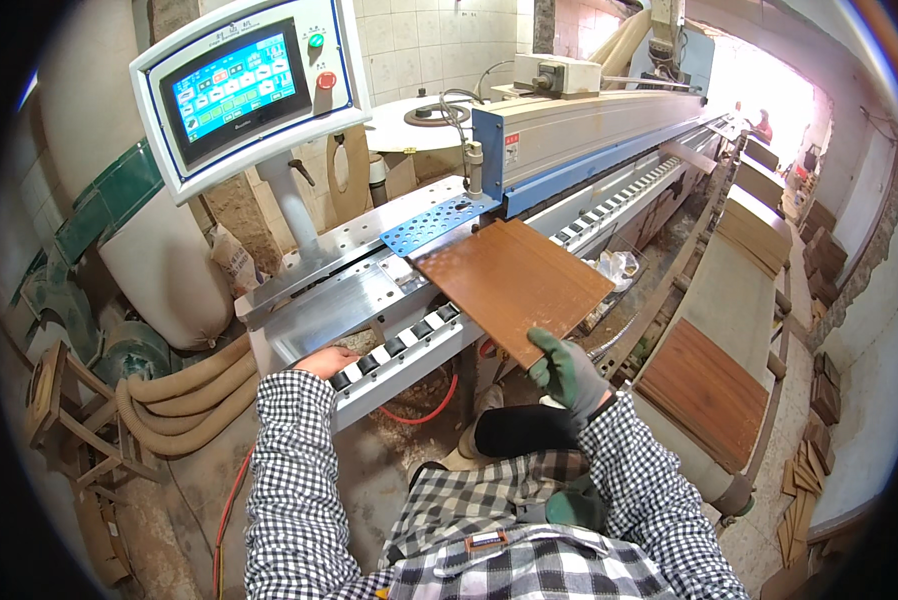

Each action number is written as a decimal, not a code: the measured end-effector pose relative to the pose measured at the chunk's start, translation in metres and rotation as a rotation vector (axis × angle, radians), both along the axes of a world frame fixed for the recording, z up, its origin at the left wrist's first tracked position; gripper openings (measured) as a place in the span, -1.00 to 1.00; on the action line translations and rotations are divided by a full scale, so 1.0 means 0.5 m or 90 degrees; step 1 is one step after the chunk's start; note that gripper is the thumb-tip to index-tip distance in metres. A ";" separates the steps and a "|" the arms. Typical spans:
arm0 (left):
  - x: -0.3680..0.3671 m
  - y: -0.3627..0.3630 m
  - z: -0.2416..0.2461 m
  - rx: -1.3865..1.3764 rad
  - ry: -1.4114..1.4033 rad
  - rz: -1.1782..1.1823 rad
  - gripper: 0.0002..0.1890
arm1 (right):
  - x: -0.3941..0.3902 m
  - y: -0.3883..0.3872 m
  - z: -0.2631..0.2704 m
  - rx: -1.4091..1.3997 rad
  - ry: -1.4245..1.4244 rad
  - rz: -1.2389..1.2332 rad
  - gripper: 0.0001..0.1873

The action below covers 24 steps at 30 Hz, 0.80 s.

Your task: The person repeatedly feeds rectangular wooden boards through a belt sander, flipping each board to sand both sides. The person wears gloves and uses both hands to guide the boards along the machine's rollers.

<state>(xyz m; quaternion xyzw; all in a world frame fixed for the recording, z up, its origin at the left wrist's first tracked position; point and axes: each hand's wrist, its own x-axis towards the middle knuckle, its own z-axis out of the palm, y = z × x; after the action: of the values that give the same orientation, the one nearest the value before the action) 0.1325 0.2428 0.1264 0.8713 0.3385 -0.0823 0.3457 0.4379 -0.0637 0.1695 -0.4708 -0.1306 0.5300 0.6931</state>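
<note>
My right hand (569,375), in a grey and green work glove, grips the near corner of a brown wood-grain panel (524,277). The panel's far left edge lies on the infeed of an edge banding machine (591,142), beside a perforated blue plate (435,226). Its near part reaches out over the roller rail (396,345), which carries black and white rollers. My bare left hand (329,362) rests at the near left end of this rail. Its fingers are partly hidden, so their grip is unclear.
A control panel with a lit screen (235,86) stands at upper left. Ribbed hoses (186,405) and a wooden stool (81,420) are on the left. To the right, a conveyor (689,300) bears another brown panel (708,390) and stacked boards (753,229). A person (762,126) is far off.
</note>
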 end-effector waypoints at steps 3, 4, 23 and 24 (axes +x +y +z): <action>0.001 0.018 -0.015 -0.039 -0.002 -0.012 -0.51 | 0.050 0.002 -0.014 -0.006 -0.036 -0.050 -0.72; 0.007 0.018 -0.014 -0.064 0.007 0.013 -0.50 | 0.066 -0.007 -0.016 -0.012 -0.045 -0.074 -0.67; 0.003 -0.010 0.029 0.078 0.005 -0.107 -0.57 | 0.300 -0.748 -0.211 -0.889 -0.793 -0.705 -0.45; 0.004 -0.008 0.029 0.075 0.008 -0.093 -0.57 | 0.295 -0.777 -0.224 -0.922 -0.761 -0.701 -0.42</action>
<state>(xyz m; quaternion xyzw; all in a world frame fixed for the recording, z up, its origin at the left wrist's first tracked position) 0.1344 0.2387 0.1407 0.9120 0.2801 -0.0928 0.2850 0.5856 -0.4521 0.0573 -0.9433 0.1252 -0.2166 0.2181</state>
